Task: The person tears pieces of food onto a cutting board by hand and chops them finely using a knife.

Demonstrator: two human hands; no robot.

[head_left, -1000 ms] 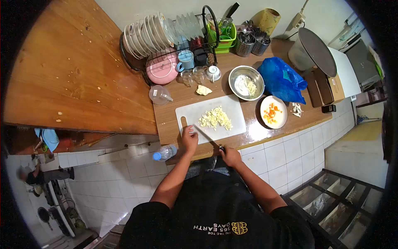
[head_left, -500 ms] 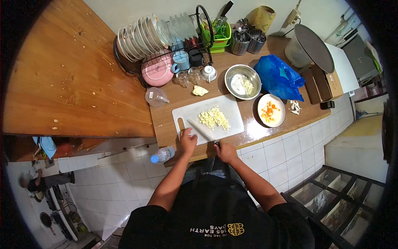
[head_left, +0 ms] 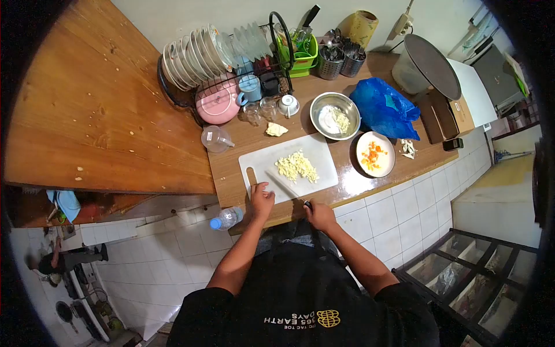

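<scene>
My right hand (head_left: 319,216) is closed round the black handle of a knife (head_left: 282,183), whose blade lies low over the white cutting board (head_left: 324,156). Chopped pale pieces (head_left: 297,166) are heaped on the board just beyond the blade. My left hand (head_left: 262,200) rests at the board's near left edge, close to the handle slot, fingers partly bent and apart, nothing seen in it. Behind the board stands a steel bowl (head_left: 335,115) holding more pale pieces. To the right, a white plate (head_left: 376,154) carries orange bits.
A dish rack (head_left: 248,81) with plates and cups stands at the back left. A blue plastic bag (head_left: 384,108) sits right of the bowl. A water bottle (head_left: 227,218) is beside my left forearm. Another person (head_left: 63,260) is far off at the left.
The view has shifted slightly. The knife and my right hand have moved a little to the right relative to the board. My left hand stays near the board's edge.
</scene>
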